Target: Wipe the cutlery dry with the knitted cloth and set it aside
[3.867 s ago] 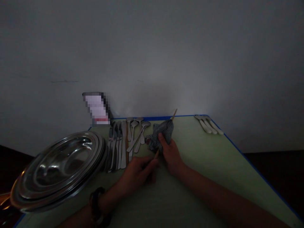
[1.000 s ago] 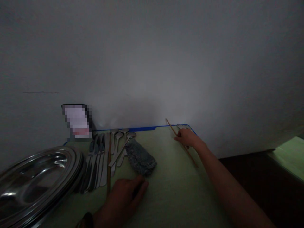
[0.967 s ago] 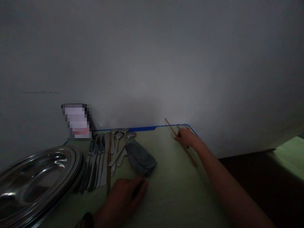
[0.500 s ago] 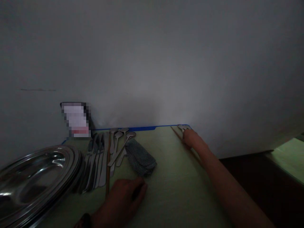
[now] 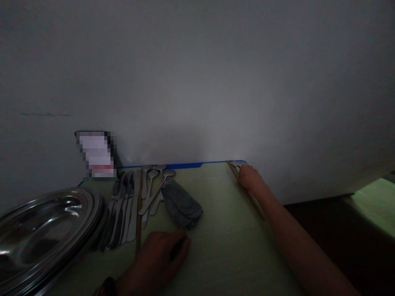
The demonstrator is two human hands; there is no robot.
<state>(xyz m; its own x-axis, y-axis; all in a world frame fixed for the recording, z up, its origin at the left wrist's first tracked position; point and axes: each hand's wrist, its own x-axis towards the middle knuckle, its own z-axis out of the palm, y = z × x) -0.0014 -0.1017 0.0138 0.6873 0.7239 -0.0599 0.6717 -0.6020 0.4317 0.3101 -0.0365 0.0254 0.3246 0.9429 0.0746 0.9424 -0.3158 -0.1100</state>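
Note:
My right hand (image 5: 249, 177) is at the far right of the table, its fingers curled down on a thin wooden stick (image 5: 255, 205) lying slantwise. Right beside the stick are forks (image 5: 237, 163), tines toward the wall and handles hidden under my hand. My left hand (image 5: 163, 255) rests loosely curled on the near part of the table, with a dark gap between thumb and fingers and no object showing. Just beyond it lies a folded dark grey checked cloth (image 5: 183, 206). Several spoons (image 5: 151, 187) lie left of the cloth, some crossing each other.
Several knives (image 5: 123, 222) lie side by side at left, with another wooden stick (image 5: 139, 218) right of them. Stacked shiny metal plates (image 5: 40, 230) fill the left corner. A blurred-out phone (image 5: 97, 154) leans on the wall. The pale green table (image 5: 222, 242) has a blue back edge.
The right-hand stick has shifted right, its far end now close against the forks, under my right hand. My left hand has stayed in place.

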